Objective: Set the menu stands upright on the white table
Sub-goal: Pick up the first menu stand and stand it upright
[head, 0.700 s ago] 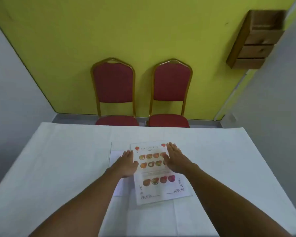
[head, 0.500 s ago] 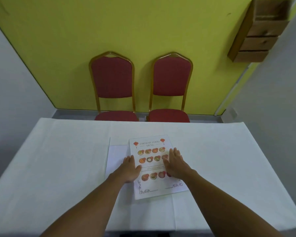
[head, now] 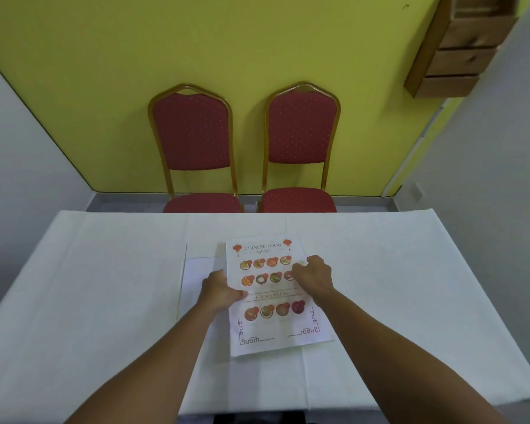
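The menu stand point(head: 276, 298) lies flat mid-table point(head: 104, 286); a second sheet point(head: 196, 270) lies under its left edge; two chairs point(head: 245, 148) stand behind the table.

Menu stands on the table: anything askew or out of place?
Yes. The printed menu stand lies flat, slightly skewed, overlapping a second clear stand, also flat. Left hand and right hand curl at its edges.

**What the menu scene keeps out of view**

On the menu stand point(head: 276, 298), the left hand point(head: 219, 290) hides the left edge and the right hand point(head: 314, 276) covers the last dish photos. Left of it, a second stand point(head: 198, 270) lies partly beneath. Up right of it, the wooden shelf point(head: 459, 47) runs past the frame. The menu's small print is unreadable.
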